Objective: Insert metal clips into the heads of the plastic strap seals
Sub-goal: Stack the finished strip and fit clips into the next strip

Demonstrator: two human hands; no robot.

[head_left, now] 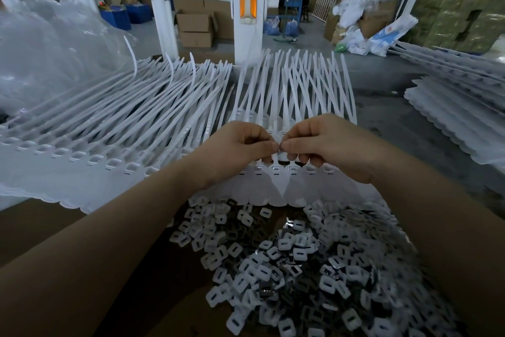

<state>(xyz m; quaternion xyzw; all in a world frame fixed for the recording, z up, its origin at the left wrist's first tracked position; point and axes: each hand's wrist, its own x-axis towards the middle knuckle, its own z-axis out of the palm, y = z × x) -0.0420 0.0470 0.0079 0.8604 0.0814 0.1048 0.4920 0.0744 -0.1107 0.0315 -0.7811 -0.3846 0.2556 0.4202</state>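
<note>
Two hands meet above the row of strap seals at the tabletop's middle: the left hand and right hand pinch one small clip together, likely aligning it for a head. Loose clips lie heaped at the near edge, within reach.

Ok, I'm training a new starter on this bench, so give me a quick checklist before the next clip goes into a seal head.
1. Clip held: left hand and right hand pinch something small and shiny; ok.
2. Clip right way round: cannot tell.
3. Hands over seal heads: ok.
4. Target head empty: cannot tell, fingers hide it.
5. Clip pile near hands: ok.
6. Straps lying flat: not ok, several cross.
</note>
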